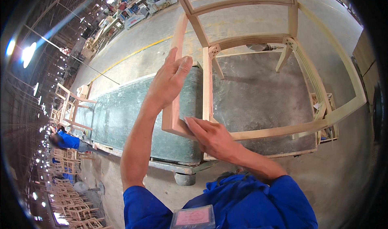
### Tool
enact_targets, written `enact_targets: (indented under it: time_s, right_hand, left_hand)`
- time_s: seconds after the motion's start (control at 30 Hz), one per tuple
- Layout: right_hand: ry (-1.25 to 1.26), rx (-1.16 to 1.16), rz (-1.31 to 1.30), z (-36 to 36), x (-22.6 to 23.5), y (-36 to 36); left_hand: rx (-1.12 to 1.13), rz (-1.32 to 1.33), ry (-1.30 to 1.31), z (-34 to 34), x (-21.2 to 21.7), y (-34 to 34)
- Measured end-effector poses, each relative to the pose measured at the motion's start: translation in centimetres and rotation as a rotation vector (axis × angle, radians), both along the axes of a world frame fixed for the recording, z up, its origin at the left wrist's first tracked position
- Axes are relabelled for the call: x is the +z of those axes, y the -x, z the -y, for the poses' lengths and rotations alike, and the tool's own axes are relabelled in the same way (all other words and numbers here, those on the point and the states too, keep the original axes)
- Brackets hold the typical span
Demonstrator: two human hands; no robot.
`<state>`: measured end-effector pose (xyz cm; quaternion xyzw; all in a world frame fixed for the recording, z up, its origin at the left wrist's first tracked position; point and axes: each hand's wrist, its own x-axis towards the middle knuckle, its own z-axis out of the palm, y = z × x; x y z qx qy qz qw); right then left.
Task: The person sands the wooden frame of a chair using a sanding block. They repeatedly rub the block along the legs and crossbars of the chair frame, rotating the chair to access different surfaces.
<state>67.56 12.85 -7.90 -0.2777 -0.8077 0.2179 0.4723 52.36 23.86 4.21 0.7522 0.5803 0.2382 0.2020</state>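
Hands [169, 81] [210, 136] on chair frame [250, 41], conveyor belt [121, 111] beneath

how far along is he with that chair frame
The unfinished wooden chair frame is already joined, lying on the grey-topped bench. In hand: the left hand steadies a leg while the right hand rubs its corner. Left: the wood is bare, with no seat or finish.
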Motion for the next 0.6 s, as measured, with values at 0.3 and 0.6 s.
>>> enact_targets:
  time_s: [0.3, 0.6]
  right_hand:
    - [0.058, 0.06, 0.025, -0.5, 1.6, 0.3]
    - [0.295, 0.181, 0.035, -0.2, 4.2, 0.1]
  left_hand:
    - [0.035, -0.031, 0.066, -0.1, -0.2, 0.4]
    - [-0.003, -0.019, 0.049, -0.4, -0.5, 1.0]
